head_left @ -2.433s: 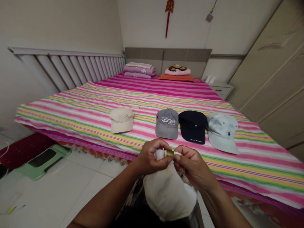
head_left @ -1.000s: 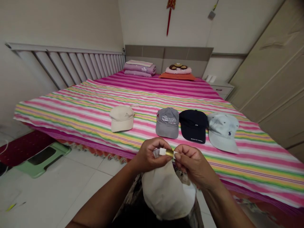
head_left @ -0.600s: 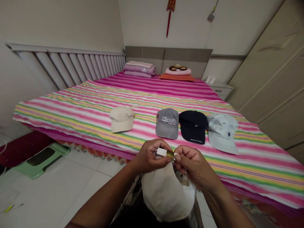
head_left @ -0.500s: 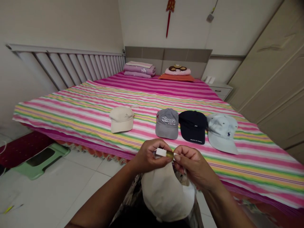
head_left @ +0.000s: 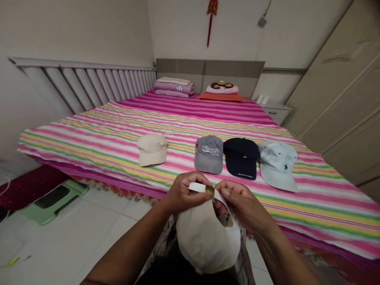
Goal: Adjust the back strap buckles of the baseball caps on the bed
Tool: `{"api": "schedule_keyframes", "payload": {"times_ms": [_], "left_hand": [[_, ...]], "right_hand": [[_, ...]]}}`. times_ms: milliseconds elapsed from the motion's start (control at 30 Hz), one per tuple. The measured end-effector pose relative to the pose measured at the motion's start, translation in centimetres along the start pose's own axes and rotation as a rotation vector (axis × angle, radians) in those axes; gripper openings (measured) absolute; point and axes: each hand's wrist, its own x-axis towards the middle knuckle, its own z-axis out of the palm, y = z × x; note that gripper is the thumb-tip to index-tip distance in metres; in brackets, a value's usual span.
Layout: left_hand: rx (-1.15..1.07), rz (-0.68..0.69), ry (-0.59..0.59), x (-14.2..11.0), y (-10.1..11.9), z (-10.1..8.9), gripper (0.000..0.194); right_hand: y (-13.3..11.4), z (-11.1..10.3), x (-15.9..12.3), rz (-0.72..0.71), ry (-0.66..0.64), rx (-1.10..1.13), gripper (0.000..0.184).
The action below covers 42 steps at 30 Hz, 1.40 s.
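A cream baseball cap [head_left: 204,237] hangs in front of me with its back strap [head_left: 197,187] turned up. My left hand [head_left: 185,194] pinches the strap at its gold-coloured buckle [head_left: 209,191]. On the other side of the buckle, my right hand [head_left: 240,202] grips the strap between thumb and fingers. Beyond my hands on the bed lie a beige cap [head_left: 152,150], a grey cap [head_left: 208,154], a dark navy cap [head_left: 241,158] and a pale blue cap [head_left: 278,166]. The cream cap's brim is hidden from view.
The bed [head_left: 97,130] has a striped cover, with folded purple bedding [head_left: 174,87] and a pillow pile [head_left: 222,90] by the headboard. A slatted rail [head_left: 89,87] borders its left side. On the tiled floor at left stands a green stool [head_left: 53,204].
The buckle has shifted slightly left, and more of the white strap shows on both sides of it. My right fingers have moved a little away from the buckle.
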Motion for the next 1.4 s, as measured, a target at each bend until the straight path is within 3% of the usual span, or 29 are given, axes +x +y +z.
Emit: {"api": "schedule_keyframes", "payload": {"times_ms": [167, 433, 633, 767, 967, 1067, 1167, 1400], "left_hand": [[-0.06, -0.032, -0.009, -0.1, -0.6, -0.1, 0.023], [0.053, 0.201, -0.055, 0.9, 0.1, -0.9, 0.019], [0.028, 0.061, -0.039, 0.9, 0.6, -1.2, 0.024], [-0.122, -0.16, -0.061, 0.5, 1.1, -1.0, 0.027], [-0.386, -0.315, -0.088, -0.3, 0.7, -0.3, 0.027], [-0.481, -0.312, -0.087, -0.6, 0.4, 0.0, 0.025], [-0.406, -0.251, -0.042, -0.6, 0.4, 0.2, 0.027], [-0.236, -0.201, 0.093, -0.7, 1.1, 0.2, 0.019]], "right_hand": [[-0.1, 0.2, -0.1, -0.009, 0.047, -0.028, 0.025], [0.0, 0.0, -0.2, -0.046, 0.038, -0.044, 0.025], [-0.3, 0.8, -0.7, -0.078, 0.012, -0.127, 0.029], [0.1, 1.5, -1.3, -0.232, 0.151, -0.431, 0.029], [0.3, 1.7, -1.7, -0.49, 0.283, -0.891, 0.021], [0.3, 1.6, -1.7, -0.663, 0.299, -1.046, 0.023], [0.4, 1.5, -1.8, -0.802, 0.277, -1.115, 0.023], [0.5, 1.6, -2.0, -0.834, 0.31, -1.162, 0.018]]}}
